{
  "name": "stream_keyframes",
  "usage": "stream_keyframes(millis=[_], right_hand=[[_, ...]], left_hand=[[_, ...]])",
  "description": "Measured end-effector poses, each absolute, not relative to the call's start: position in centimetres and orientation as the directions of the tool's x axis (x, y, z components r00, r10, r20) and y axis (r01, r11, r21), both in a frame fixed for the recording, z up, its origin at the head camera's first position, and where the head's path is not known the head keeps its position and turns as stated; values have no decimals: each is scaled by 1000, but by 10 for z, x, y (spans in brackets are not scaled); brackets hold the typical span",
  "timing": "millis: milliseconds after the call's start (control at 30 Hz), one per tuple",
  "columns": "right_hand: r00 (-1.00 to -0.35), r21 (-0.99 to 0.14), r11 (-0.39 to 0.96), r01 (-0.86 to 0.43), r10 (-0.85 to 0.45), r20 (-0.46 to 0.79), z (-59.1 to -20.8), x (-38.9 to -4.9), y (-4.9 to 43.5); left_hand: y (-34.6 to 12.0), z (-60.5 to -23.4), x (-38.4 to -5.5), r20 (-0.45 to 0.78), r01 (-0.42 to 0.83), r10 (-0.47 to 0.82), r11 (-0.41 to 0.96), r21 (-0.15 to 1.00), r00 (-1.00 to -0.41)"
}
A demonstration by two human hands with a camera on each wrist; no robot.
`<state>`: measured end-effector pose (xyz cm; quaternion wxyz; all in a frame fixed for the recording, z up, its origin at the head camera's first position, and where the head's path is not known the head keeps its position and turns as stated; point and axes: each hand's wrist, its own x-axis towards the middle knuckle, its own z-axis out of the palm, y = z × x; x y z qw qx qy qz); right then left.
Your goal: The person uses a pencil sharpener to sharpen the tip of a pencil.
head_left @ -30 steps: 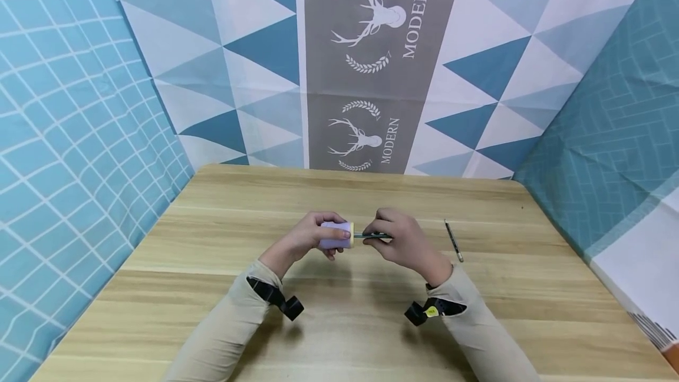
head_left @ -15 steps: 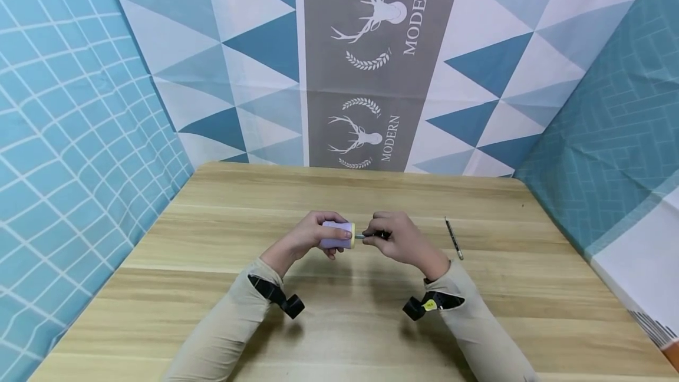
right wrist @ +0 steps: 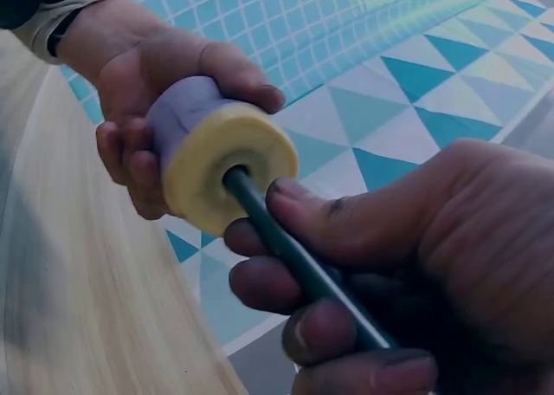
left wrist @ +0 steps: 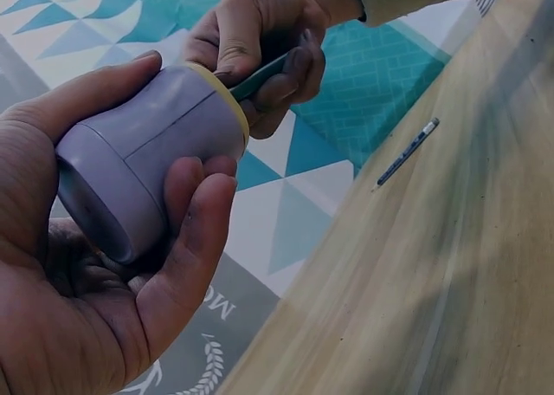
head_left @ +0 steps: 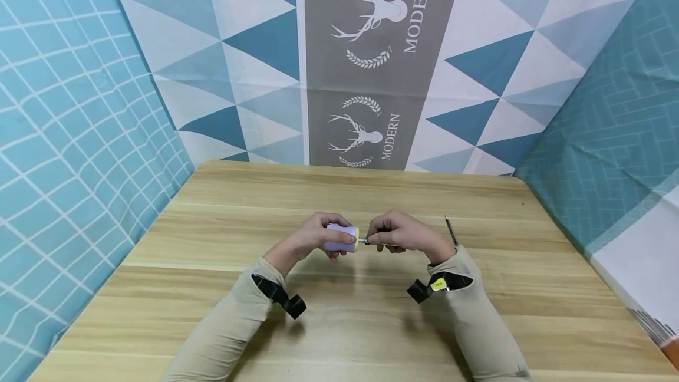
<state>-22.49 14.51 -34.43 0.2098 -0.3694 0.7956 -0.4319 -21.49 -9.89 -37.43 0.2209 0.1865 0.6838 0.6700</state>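
My left hand (head_left: 313,237) grips a lilac pencil sharpener (left wrist: 169,139) with a pale yellow end, its thumb along one side and fingers curled round the other. In the right wrist view, a dark green pencil (right wrist: 299,261) enters the round hole in that yellow end. My right hand (head_left: 405,233) pinches this pencil between thumb and fingers, close to the sharpener. The pencil's tip is hidden inside the hole. Both hands are held above the wooden table, near its middle.
A second, dark patterned pencil (left wrist: 407,154) lies on the wooden table (head_left: 254,199), beyond my right wrist. In the head view my right sleeve (head_left: 477,311) covers its near end. Patterned cloth walls (head_left: 260,63) stand behind the table and at both sides.
My right hand has turned at the wrist around the pencil, and its forearm has shifted slightly up and right. The sharpener and left hand have moved slightly right. The lying pencil is now partly covered.
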Motion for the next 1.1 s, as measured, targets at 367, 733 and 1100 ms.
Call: stream_keyframes(millis=[367, 733, 1100], right_hand=[[-599, -818, 380, -433, -799, -54, -339, -219, 150], [-630, -536, 424, -730, -722, 286, -331, -204, 142], [-609, -377, 478, -794, -620, 496, -347, -200, 123]], left_hand=[[-96, -376, -215, -58, -50, 545, 29, 998, -837], [-102, -371, -216, -46, -47, 504, 9, 999, -862], [-102, -374, -217, -52, -59, 515, 3, 998, -855]])
